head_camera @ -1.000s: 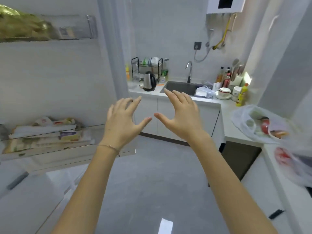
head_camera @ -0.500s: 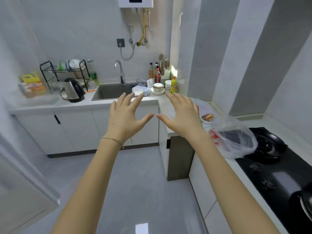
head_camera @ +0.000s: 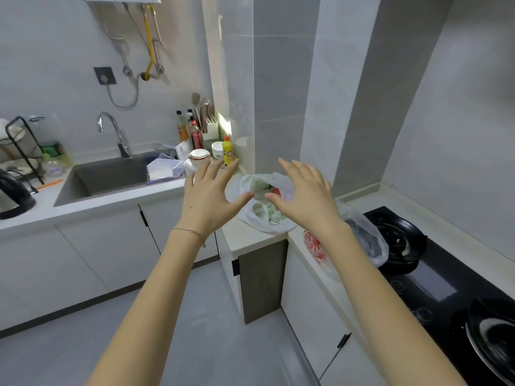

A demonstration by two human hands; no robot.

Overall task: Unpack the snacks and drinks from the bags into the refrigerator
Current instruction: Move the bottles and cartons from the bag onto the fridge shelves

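Two plastic bags lie on the counter corner. The white bag (head_camera: 262, 215) with green print gapes open toward me, and something red shows inside it. Behind my right wrist lies a clear bag (head_camera: 362, 238) with red print, holding something dark. My left hand (head_camera: 207, 197) and my right hand (head_camera: 305, 195) are stretched out in front of the white bag, fingers spread, thumbs pointing at each other. Neither hand holds anything, and I cannot tell whether they touch the bag. The refrigerator is out of view.
The sink (head_camera: 106, 176) with its tap is at the left, a kettle (head_camera: 12, 196) at the far left. Bottles, bowls and a yellow bottle (head_camera: 228, 151) crowd the back corner. A black hob (head_camera: 446, 288) with pans fills the right counter. Grey floor lies below.
The view has swung right, away from the open refrigerator door, toward the counter corner. Both open hands now hover at the white bag instead of in mid-air.
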